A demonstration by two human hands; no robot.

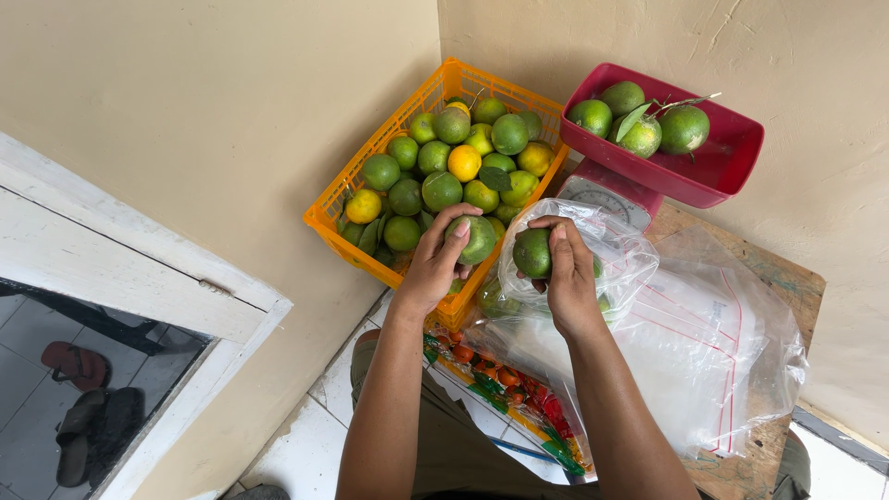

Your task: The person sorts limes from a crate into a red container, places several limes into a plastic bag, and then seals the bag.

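Fingers [454,231] of the left hand [435,264] curl around a green citrus fruit [478,239], gripping it at the front edge of the orange plastic crate [356,176], just above the heap of green and yellow citrus [454,162] that fills it. Fingers of the right hand [567,268] wrap over a second green fruit [532,253], pressing it at the mouth of a clear plastic bag [611,245]; at least 1 more green fruit shows dimly through the bag's lower part, though how many lie inside cannot be told. The 2 hands are close together, the 2 fruits near each other but apart. Behind the bag stands a red kitchen scale [611,194] with a dial face, and its red tray [722,167] carries 4 green citrus [639,120], some with leaves and a stem. A stack of clear plastic bags with red lines [713,352] lies on the wooden surface [787,278] to the right. Below the forearms a printed plastic sheet with orange and green fruit pictures [500,380] hangs off the edge. Pale floor tiles [296,454] show beneath, and sandals [79,366] lie past a white door frame [139,250] on the left.
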